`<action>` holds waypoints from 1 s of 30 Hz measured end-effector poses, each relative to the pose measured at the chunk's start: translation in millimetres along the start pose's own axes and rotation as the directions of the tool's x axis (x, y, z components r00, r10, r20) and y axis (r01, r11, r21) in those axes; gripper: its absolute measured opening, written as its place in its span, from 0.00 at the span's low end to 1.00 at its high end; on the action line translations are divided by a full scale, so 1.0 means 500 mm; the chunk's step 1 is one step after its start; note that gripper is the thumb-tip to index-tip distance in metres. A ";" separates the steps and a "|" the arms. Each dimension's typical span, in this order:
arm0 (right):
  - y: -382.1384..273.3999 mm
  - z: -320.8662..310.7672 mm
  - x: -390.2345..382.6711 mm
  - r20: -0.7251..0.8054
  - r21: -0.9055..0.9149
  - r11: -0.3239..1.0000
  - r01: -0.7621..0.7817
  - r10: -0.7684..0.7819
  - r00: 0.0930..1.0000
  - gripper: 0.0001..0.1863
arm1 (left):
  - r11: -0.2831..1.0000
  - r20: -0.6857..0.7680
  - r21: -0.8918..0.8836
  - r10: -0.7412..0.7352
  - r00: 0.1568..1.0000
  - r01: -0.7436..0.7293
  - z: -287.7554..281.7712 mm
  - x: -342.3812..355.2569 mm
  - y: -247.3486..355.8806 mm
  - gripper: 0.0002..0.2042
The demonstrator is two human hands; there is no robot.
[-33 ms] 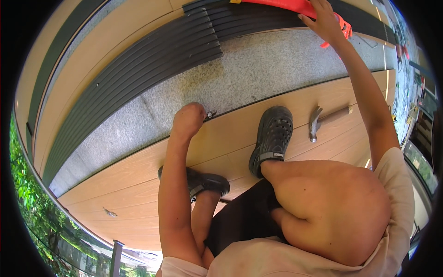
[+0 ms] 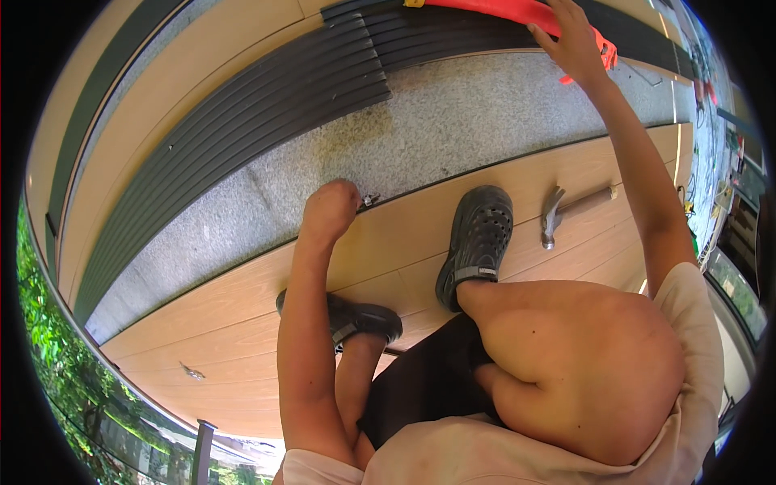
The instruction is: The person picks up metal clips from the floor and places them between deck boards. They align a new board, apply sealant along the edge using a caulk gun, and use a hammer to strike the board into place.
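Closed into a fist, my left hand (image 2: 330, 212) rests at the edge of the wood-look planks (image 2: 388, 242). A small metal piece (image 2: 370, 200) shows right beside its fingers; what the fist holds is hidden. At the far right, my right hand (image 2: 578, 44) is over a long, curved red tool (image 2: 493, 10) with a yellow end and an openwork orange-red part (image 2: 605, 50). Its fingers are stretched out and the thumb stands apart. Whether the palm touches the tool, I cannot tell. A claw hammer (image 2: 552, 218) lies on the planks, right of my dark clog (image 2: 481, 234).
Beyond the planks runs a strip of speckled grey stone (image 2: 453, 121), then dark ribbed boards (image 2: 242, 121). Another small metal piece (image 2: 192, 372) lies at the near left. A dark post (image 2: 204, 453) and greenery (image 2: 48, 323) border the left side.
My right hand has lifted slightly and its fingers have loosened over the red tool. My left fist stays where it was.
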State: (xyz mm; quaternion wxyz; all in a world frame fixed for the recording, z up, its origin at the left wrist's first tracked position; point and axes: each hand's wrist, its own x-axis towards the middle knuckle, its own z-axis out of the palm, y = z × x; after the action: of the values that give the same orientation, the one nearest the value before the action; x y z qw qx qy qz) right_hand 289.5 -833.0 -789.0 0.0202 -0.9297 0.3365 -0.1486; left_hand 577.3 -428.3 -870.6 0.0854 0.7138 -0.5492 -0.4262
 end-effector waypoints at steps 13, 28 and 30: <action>-0.273 0.027 -0.110 0.045 0.510 0.855 0.092 -0.133 0.990 0.11 | 0.987 -0.028 -0.114 -0.114 0.993 0.110 -0.016 -0.007 0.014 0.06; -0.569 0.171 -0.271 0.481 0.595 0.779 -0.200 -0.145 0.865 0.05 | 0.977 -0.070 -0.207 -0.072 0.995 0.056 -0.010 -0.017 -0.001 0.04; -0.567 0.170 -0.269 0.479 0.605 0.771 -0.198 -0.154 0.864 0.05 | 0.977 -0.064 -0.209 -0.061 0.996 0.046 -0.014 -0.013 0.006 0.04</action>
State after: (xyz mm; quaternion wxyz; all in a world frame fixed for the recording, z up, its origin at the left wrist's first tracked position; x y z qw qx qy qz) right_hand 391.8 -534.1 -866.6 0.4220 -0.8685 0.2602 -0.0059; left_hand 579.9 -426.2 -861.3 0.1671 0.7300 -0.4790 -0.4579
